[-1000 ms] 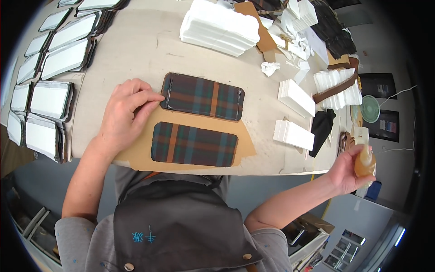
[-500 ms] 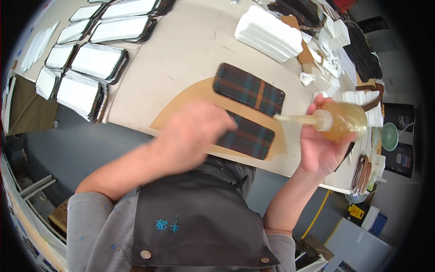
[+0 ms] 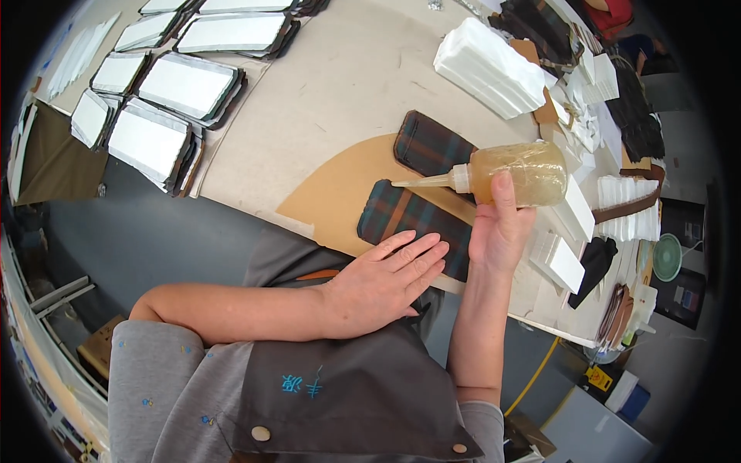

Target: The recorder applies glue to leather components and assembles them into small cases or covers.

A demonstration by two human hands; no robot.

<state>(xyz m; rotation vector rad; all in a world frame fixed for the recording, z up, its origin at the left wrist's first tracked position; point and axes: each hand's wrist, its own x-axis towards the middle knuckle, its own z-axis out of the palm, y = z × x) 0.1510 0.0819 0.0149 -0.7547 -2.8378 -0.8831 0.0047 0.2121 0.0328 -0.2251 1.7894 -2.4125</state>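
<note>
My right hand (image 3: 500, 224) is wrapped round a clear squeeze bottle (image 3: 525, 174) of yellowish glue-like liquid, tilted so its thin nozzle points left. The nozzle's tip is at the upper left corner of the near plaid panel (image 3: 390, 210), dark with green and orange stripes; whether it touches cannot be made out. My left hand (image 3: 394, 272) lies flat on this panel's near edge, fingers stretched out. Just beyond lies a second plaid panel (image 3: 428, 143), partly covered by the bottle. Both rest on a tan curved board (image 3: 324, 189).
Stacks of white-topped dark panels (image 3: 189, 86) fill the table's left side. A tall pile of white pieces (image 3: 490, 68) stands at the back right, beside loose white scraps and dark cloth. White boxes (image 3: 557, 258) and a black cloth (image 3: 593, 270) lie right of my right hand.
The bottle has moved left, its nozzle now over the near panel's corner. My left hand has come down and right onto that panel. The view has shifted slightly.
</note>
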